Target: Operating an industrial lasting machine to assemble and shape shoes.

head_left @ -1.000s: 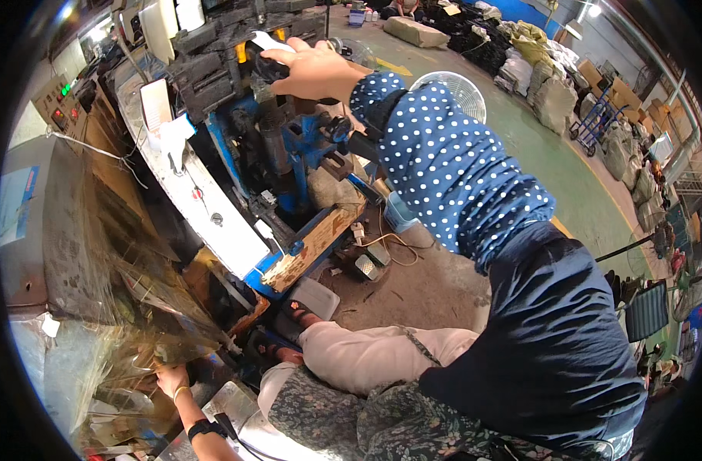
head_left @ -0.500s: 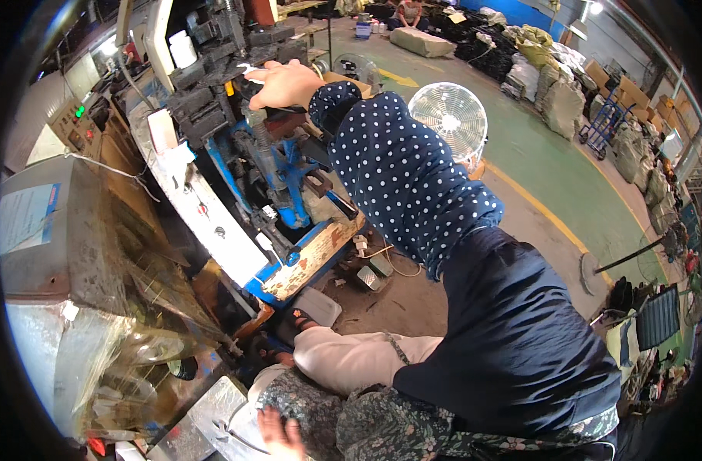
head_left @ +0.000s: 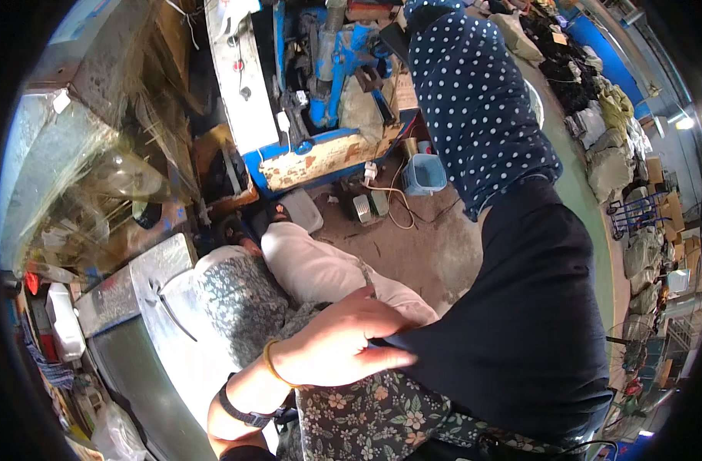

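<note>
My left hand [head_left: 349,338], with a yellow band and a dark watch strap on its wrist, pinches a fold of my dark navy shirt [head_left: 512,307] between thumb and fingers. Beneath it lies a floral apron [head_left: 374,411] across my lap. My right arm, in a polka-dot sleeve cover [head_left: 481,100], reaches up past the top edge, so the right hand is out of sight. Left of that sleeve stands a blue machine [head_left: 336,69] with metal rods and a worn, paint-chipped front ledge [head_left: 328,163].
Foot pedals [head_left: 362,207] and a light blue plastic bin [head_left: 425,174] stand on the floor before the machine. A plastic-draped metal cabinet [head_left: 97,146] is at left, near a white-topped surface [head_left: 174,307]. Sacks [head_left: 608,173] and a blue hand truck [head_left: 635,215] line the right side.
The view has swung down, taking my right hand out of the picture. My left hand has risen from beside my lap and taken hold of the shirt.
</note>
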A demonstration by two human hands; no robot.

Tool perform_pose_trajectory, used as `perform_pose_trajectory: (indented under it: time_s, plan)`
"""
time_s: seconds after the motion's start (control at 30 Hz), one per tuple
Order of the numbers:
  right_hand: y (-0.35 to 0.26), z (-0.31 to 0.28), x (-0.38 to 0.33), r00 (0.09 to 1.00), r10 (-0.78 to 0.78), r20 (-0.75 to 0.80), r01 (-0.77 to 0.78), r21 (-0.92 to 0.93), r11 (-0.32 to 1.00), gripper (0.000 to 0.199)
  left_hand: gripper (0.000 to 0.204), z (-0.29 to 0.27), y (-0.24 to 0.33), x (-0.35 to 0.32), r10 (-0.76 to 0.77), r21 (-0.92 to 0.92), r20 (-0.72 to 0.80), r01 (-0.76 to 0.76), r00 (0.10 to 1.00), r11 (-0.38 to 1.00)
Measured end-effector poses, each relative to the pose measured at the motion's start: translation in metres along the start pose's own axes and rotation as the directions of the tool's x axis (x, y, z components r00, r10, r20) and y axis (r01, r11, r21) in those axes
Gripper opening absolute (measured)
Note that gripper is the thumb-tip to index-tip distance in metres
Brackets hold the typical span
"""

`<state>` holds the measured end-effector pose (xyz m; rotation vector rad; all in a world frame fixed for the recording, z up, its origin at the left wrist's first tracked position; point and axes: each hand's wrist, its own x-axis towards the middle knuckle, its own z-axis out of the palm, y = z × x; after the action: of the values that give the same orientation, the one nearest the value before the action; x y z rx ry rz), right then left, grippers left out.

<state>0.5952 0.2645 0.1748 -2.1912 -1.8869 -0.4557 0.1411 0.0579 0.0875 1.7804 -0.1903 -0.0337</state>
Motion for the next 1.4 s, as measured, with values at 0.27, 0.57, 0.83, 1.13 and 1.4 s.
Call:
perform_pose_trajectory:
  time_s: [0.27, 0.57, 0.83, 1.13, 1.4]
  plan:
    - [0.044, 0.034, -0.032, 0.962, -0.211, 0.174, 0.260, -0.346, 0.901, 0.070, 0.021, 0.022, 0.012, -0.020, 0.076, -0.165, -0.429, -0.161, 0.900, 0.973]
    - [0.008, 0.155, -0.205, 0.976, 0.000, 0.217, 0.011, -0.051, 0.999, 0.064, 0.006, 0.037, 0.036, 0.001, 0.302, -0.053, -0.575, -0.403, 0.760, 0.914]
    - [0.032, 0.149, -0.276, 0.986, 0.128, 0.106, -0.122, -0.063, 0.991, 0.060, 0.012, 0.029, 0.020, 0.018, 0.486, -0.053, -0.295, -0.523, 0.822, 0.851]
    - [-0.014, 0.031, -0.187, 0.890, 0.118, -0.441, -0.138, -0.013, 0.990, 0.057, 0.011, 0.057, -0.075, 0.026, 0.072, 0.048, -0.359, -0.059, 0.931, 0.997]
    - [-0.097, 0.007, -0.217, 0.824, 0.038, -0.566, 0.159, 0.295, 0.942, 0.061, 0.018, 0.055, -0.062, -0.075, -0.203, -0.040, -0.768, 0.271, 0.608, 0.962]
